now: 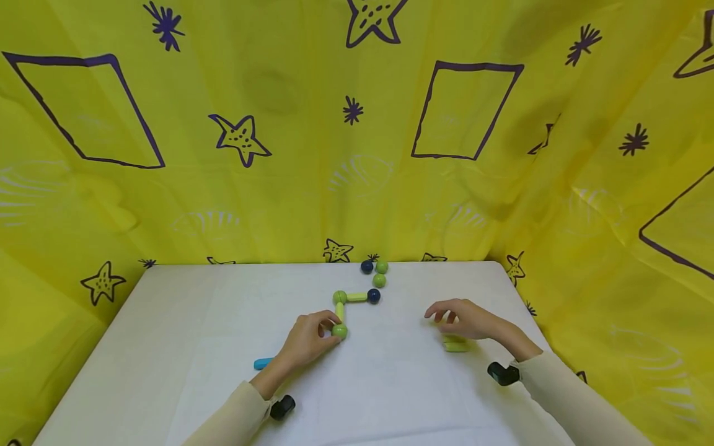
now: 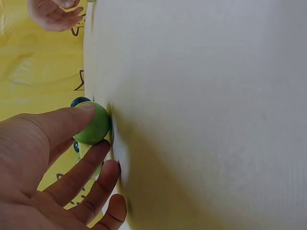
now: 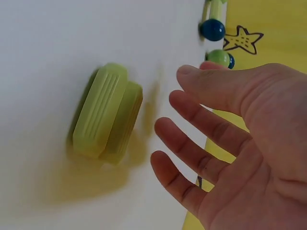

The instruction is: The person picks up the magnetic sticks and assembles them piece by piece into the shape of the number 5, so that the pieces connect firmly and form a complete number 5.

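An L-shaped toy chain lies on the white table, its light green rods [image 1: 357, 297] joining a dark blue ball [image 1: 374, 296], a green corner ball [image 1: 339, 297] and a nearer green ball [image 1: 339, 332]. My left hand [image 1: 305, 339] pinches that nearer ball between thumb and fingers; the left wrist view shows this green ball [image 2: 97, 125] up close. To the right, my right hand [image 1: 467, 319] hovers with loosely bent fingers and nothing in them. Just below it lie two light green rods [image 1: 456, 347], side by side in the right wrist view, where the ridged upper rod [image 3: 100, 112] partly covers the other.
At the table's back edge sit a loose dark blue ball [image 1: 366, 266] and two green balls [image 1: 379, 280]. A bright blue piece [image 1: 262, 363] lies left of my left wrist, partly hidden. A yellow patterned curtain [image 1: 279, 186] borders the table [image 1: 390, 396] at the back and sides.
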A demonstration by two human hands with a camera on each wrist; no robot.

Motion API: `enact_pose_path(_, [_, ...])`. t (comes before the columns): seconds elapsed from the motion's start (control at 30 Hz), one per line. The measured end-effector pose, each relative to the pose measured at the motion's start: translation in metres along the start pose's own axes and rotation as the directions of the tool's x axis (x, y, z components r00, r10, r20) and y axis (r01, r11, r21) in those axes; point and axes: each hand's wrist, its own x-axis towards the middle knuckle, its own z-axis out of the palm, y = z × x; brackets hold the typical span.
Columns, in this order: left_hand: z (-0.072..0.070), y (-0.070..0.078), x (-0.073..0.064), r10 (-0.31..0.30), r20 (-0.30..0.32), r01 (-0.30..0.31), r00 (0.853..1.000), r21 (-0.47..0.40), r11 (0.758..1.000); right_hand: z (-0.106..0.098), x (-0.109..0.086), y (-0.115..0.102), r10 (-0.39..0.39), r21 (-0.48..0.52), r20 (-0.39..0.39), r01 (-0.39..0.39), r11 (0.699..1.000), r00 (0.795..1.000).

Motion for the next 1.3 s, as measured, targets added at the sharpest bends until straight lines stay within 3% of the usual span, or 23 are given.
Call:
enact_pose_path(0.27, [-0.006,-0.002,0.0,-0.017,-0.018,0.017,1.0,-0.014,1.0,-0.004,-0.013,0.016,0.04,0.023,0.075,-0.042,0.999,0.996])
enact_pose_path(0.5, [-0.009,-0.007,0.002,0.025,-0.035,-0.026,0.999,-0.028,0.999,-0.003,-0.017,0.022,0.046,0.046,0.114,-0.052,0.998,0.992])
enact_pose_path(1.3, [-0.009,-0.009,0.006,0.009,-0.022,-0.009,1.0,-0.018,1.0,0.002,-0.017,0.027,0.04,-0.015,0.087,-0.039,0.999,0.995])
